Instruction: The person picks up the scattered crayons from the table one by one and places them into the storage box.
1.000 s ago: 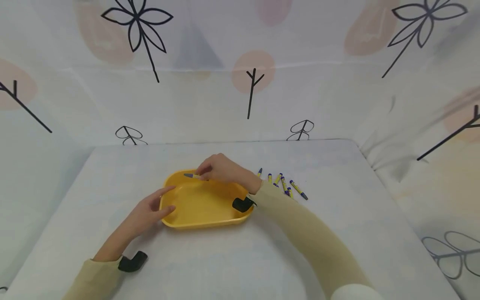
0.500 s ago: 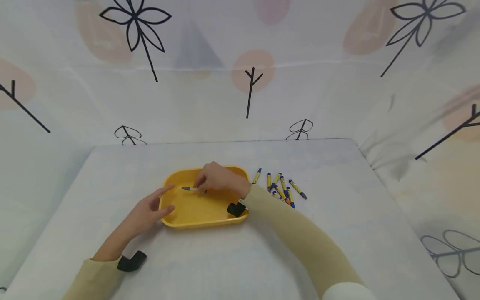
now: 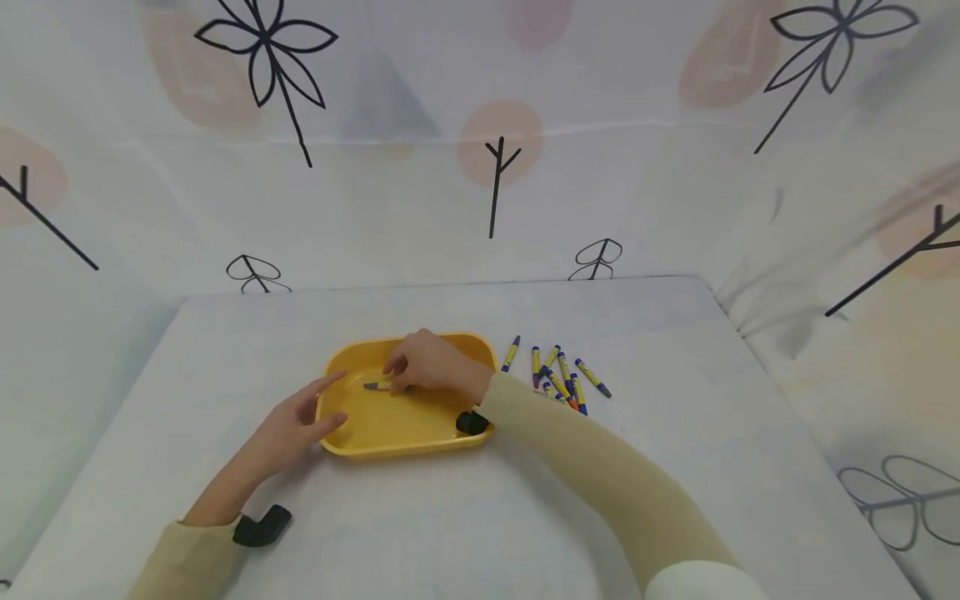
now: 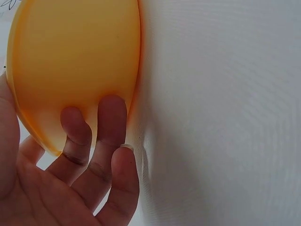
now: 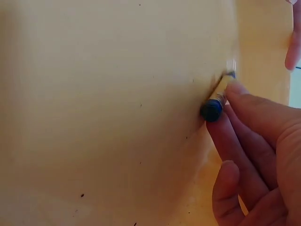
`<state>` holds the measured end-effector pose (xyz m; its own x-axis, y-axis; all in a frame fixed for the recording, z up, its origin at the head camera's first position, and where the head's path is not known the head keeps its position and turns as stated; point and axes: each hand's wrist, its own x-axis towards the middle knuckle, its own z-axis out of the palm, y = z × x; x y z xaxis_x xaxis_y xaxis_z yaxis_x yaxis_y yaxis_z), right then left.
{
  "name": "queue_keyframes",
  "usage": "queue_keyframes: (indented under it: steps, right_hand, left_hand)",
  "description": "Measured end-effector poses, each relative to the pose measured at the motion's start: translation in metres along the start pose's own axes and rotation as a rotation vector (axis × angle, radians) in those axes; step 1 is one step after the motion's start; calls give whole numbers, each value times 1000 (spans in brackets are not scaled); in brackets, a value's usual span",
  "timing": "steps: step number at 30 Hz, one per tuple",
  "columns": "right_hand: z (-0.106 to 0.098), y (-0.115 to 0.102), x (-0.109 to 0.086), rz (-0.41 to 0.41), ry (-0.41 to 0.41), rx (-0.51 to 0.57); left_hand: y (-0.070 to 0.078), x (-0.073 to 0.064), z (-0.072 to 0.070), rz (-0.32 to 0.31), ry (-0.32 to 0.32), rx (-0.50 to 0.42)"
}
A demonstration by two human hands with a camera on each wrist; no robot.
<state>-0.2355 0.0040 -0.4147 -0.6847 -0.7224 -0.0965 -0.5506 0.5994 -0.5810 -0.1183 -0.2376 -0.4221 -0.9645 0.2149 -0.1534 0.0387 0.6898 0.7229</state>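
Just below and left of the frame's middle in the head view, my right hand pinches a crayon inside the yellow tray; the right wrist view shows the crayon's dark blue end. At the tray's left end, my left hand has thumb and fingers spread apart, touching the tray. Right of the frame's middle, loose crayons lie on the white worktop, some overlapping. Patterned cloth fills the upper frame.
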Motion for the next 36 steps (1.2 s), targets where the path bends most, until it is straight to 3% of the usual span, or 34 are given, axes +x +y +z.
queue_keyframes:
  steps: [6, 12, 17, 22, 27, 36]
  right_hand:
    - [-2, -4, 0, 25, -1, -54]
    - [-11, -5, -6, 11, 1, 137]
    - [-38, -6, -22, -6, 48, 248]
    - [-69, 10, -60, 18, 144, 302]
    - [-89, 50, -112, 132, 298, 256]
    - [-78, 131, -196, 371, 443, 165]
  left_hand:
    - [0, 1, -1, -32, -5, 14]
    - [-1, 0, -2, -31, 4, 31]
    - [-2, 0, -1, -18, 14, 38]
    - [-3, 4, 1, -18, 10, 40]
    - [0, 8, 2, 6, -2, 28]
    - [0, 4, 0, -5, 16, 4]
